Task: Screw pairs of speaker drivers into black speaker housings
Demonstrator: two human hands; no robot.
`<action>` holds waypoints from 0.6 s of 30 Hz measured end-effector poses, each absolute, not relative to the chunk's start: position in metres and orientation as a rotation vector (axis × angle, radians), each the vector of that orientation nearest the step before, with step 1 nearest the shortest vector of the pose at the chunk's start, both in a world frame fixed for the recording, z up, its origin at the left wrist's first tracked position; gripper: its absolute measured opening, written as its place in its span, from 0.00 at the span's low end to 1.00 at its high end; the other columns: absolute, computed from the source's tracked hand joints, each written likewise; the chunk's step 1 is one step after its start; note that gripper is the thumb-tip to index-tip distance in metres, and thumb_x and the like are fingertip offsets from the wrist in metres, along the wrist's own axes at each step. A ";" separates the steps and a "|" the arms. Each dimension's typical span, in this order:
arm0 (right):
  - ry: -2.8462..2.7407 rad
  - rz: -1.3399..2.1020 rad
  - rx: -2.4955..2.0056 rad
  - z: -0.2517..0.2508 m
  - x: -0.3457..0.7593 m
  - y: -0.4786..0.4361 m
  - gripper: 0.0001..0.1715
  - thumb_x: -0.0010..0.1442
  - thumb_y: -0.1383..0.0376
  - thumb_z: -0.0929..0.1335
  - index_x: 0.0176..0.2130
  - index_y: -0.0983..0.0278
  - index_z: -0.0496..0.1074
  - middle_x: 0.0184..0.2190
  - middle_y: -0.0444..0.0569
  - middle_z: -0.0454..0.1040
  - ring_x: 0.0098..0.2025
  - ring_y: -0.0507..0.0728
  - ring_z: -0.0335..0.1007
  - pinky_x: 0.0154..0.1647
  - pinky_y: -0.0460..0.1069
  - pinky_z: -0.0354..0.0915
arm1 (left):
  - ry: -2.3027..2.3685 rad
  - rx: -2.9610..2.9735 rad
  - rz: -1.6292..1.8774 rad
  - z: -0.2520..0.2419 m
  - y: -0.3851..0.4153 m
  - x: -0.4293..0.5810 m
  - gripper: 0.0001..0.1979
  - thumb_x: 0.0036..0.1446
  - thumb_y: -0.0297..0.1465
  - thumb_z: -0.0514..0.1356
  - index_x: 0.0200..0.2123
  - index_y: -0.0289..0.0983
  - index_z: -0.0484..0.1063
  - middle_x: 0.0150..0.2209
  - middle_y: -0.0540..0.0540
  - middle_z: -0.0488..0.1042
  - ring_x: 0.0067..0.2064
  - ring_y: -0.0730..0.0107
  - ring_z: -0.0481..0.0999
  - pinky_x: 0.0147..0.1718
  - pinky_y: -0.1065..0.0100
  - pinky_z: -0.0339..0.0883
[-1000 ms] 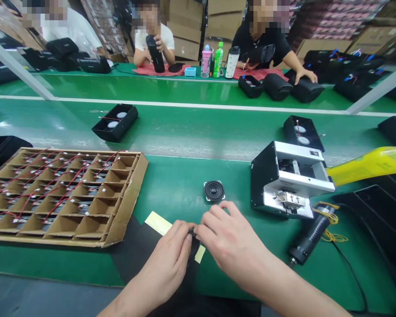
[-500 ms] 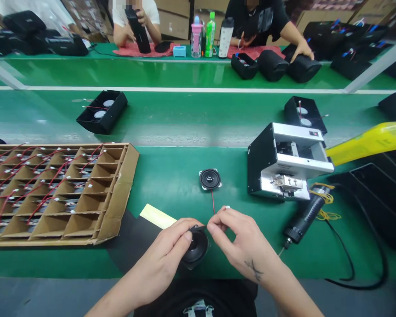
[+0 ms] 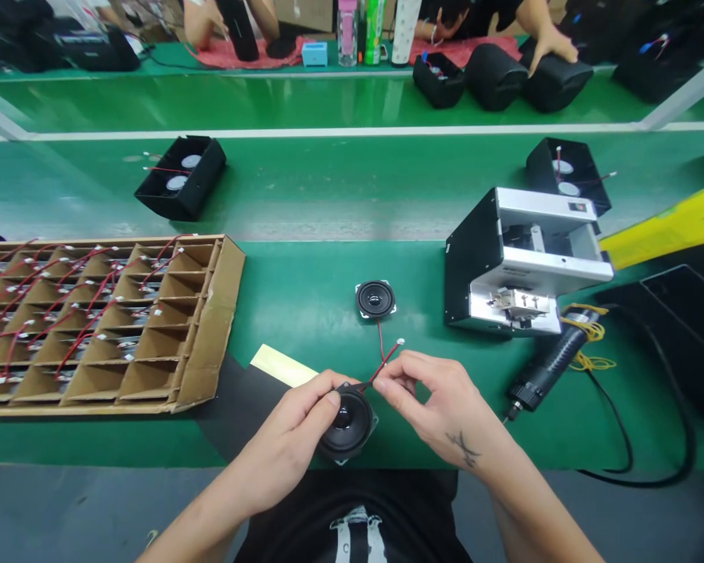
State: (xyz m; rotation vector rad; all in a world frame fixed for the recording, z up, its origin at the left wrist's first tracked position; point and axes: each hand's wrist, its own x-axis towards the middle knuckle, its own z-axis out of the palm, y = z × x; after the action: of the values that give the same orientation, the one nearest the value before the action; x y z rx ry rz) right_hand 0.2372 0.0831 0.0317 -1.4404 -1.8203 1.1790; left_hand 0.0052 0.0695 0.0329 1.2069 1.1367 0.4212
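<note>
My left hand [image 3: 302, 434] grips a small round black speaker [image 3: 347, 424] by its rim, just above the near table edge. My right hand [image 3: 431, 403] pinches the red wire [image 3: 386, 363] that runs from that speaker and ends in a small white plug. A second speaker [image 3: 375, 299] lies flat on the green table a little farther off, with its own red wire trailing toward my hands. A yellow strip [image 3: 281, 365] lies on a black mat [image 3: 238, 410] under my left hand.
A cardboard divider tray [image 3: 211, 328] with several wired speakers fills the left. A black-and-white machine [image 3: 522, 270], an electric screwdriver [image 3: 548, 367] and a yellow object [image 3: 662, 227] sit at right. Black housings [image 3: 181, 176] rest on the belt. Other people work at the far bench.
The speaker has come up out of my cupped hands into plain sight. My right hand has drawn its red wire out to the right. The view has tilted downward.
</note>
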 end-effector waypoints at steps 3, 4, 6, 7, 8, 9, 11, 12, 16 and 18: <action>-1.815 1.171 -1.452 0.032 0.236 0.083 0.13 0.70 0.61 0.69 0.33 0.59 0.76 0.27 0.40 0.74 0.31 0.51 0.68 0.33 0.48 0.61 | 1.151 1.188 0.438 0.031 0.069 0.006 0.18 0.76 0.44 0.50 0.53 0.45 0.77 0.42 0.52 0.77 0.44 0.67 0.72 0.46 0.68 0.64; -1.810 1.168 -1.458 0.032 0.236 0.083 0.13 0.70 0.62 0.69 0.32 0.59 0.76 0.27 0.40 0.74 0.30 0.51 0.68 0.33 0.49 0.61 | 1.149 1.185 0.444 0.031 0.069 0.006 0.18 0.76 0.44 0.50 0.52 0.45 0.77 0.41 0.51 0.77 0.43 0.67 0.72 0.45 0.68 0.64; -1.796 1.161 -1.466 0.032 0.236 0.082 0.13 0.70 0.63 0.69 0.32 0.60 0.76 0.27 0.40 0.74 0.30 0.51 0.67 0.33 0.49 0.61 | 1.143 1.184 0.458 0.030 0.070 0.008 0.18 0.75 0.45 0.51 0.49 0.44 0.78 0.40 0.51 0.76 0.42 0.66 0.71 0.44 0.68 0.64; -1.792 1.157 -1.466 0.032 0.235 0.082 0.13 0.70 0.63 0.69 0.32 0.60 0.77 0.27 0.40 0.74 0.30 0.51 0.67 0.33 0.49 0.61 | 1.142 1.184 0.467 0.029 0.071 0.009 0.18 0.75 0.45 0.51 0.48 0.43 0.78 0.40 0.51 0.76 0.42 0.66 0.71 0.44 0.68 0.65; -1.790 1.152 -1.465 0.032 0.235 0.081 0.13 0.70 0.63 0.69 0.32 0.60 0.77 0.27 0.39 0.73 0.30 0.51 0.67 0.33 0.48 0.61 | 1.143 1.184 0.475 0.028 0.071 0.010 0.18 0.75 0.44 0.52 0.48 0.43 0.77 0.40 0.50 0.76 0.42 0.66 0.71 0.44 0.67 0.65; -1.791 1.146 -1.461 0.032 0.235 0.081 0.13 0.70 0.63 0.69 0.32 0.60 0.77 0.26 0.39 0.73 0.30 0.51 0.67 0.33 0.48 0.61 | 1.148 1.183 0.484 0.028 0.072 0.011 0.17 0.74 0.44 0.52 0.47 0.43 0.77 0.40 0.50 0.76 0.42 0.66 0.71 0.44 0.67 0.65; -1.799 1.136 -1.446 0.031 0.235 0.079 0.13 0.70 0.64 0.69 0.32 0.60 0.77 0.26 0.39 0.72 0.29 0.51 0.66 0.33 0.48 0.61 | 1.159 1.177 0.501 0.027 0.073 0.013 0.17 0.74 0.44 0.52 0.45 0.42 0.77 0.40 0.50 0.77 0.42 0.66 0.72 0.44 0.67 0.66; -1.803 1.131 -1.438 0.030 0.235 0.078 0.13 0.70 0.64 0.69 0.32 0.60 0.77 0.26 0.39 0.72 0.29 0.50 0.66 0.33 0.48 0.61 | 1.169 1.172 0.510 0.026 0.073 0.014 0.16 0.74 0.43 0.52 0.45 0.42 0.76 0.40 0.50 0.77 0.42 0.66 0.72 0.44 0.67 0.66; -1.803 1.120 -1.400 0.023 0.235 0.075 0.13 0.72 0.65 0.69 0.34 0.60 0.79 0.28 0.39 0.75 0.31 0.50 0.69 0.35 0.47 0.63 | 1.200 1.160 0.538 0.024 0.074 0.016 0.15 0.73 0.43 0.53 0.43 0.41 0.75 0.40 0.49 0.76 0.42 0.66 0.72 0.43 0.67 0.67; -1.792 1.132 -1.391 0.020 0.235 0.074 0.12 0.72 0.64 0.69 0.36 0.59 0.80 0.31 0.40 0.78 0.32 0.51 0.71 0.37 0.48 0.65 | 1.204 1.159 0.550 0.023 0.074 0.017 0.16 0.73 0.43 0.53 0.42 0.41 0.74 0.41 0.48 0.77 0.42 0.65 0.73 0.42 0.67 0.68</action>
State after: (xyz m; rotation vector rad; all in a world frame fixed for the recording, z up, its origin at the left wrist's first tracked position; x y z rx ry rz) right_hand 0.2347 0.0741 0.0197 -1.3911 -1.7923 1.1317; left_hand 0.0171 0.0738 0.0226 1.1594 1.2035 0.5504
